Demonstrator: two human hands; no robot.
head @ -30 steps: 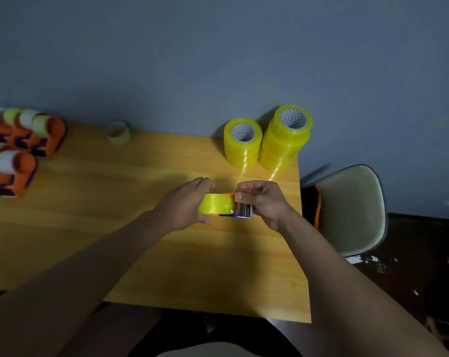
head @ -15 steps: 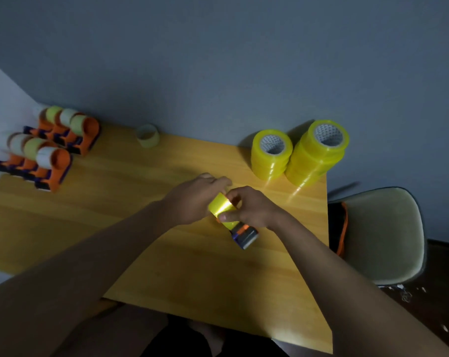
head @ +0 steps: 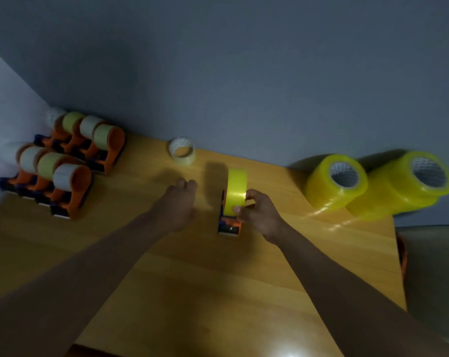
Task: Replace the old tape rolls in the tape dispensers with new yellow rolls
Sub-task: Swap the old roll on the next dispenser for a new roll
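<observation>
The refilled tape dispenser (head: 229,222), fitted with a new yellow roll (head: 235,193), was found standing on the wooden table (head: 218,292) just right of the frame's centre. The assembly was judged light and rigid: a hard plastic body, a firmly wound roll with a glossy, probably slippery face, and a cutter end best avoided. The roll's flanks or the frame's sides were judged the soundest places for a hold. The right hand (head: 260,215) was observed grasping it from the right, thumb and fingers curled onto the roll. The left hand (head: 177,202) was noted just left of it, apart from it, fingers relaxed and holding nothing. An old, nearly spent roll (head: 182,151) lay beyond, towards the wall. Unserviced dispensers (head: 63,161) were ranked at the left, and stacked yellow rolls (head: 377,184) at the right.
</observation>
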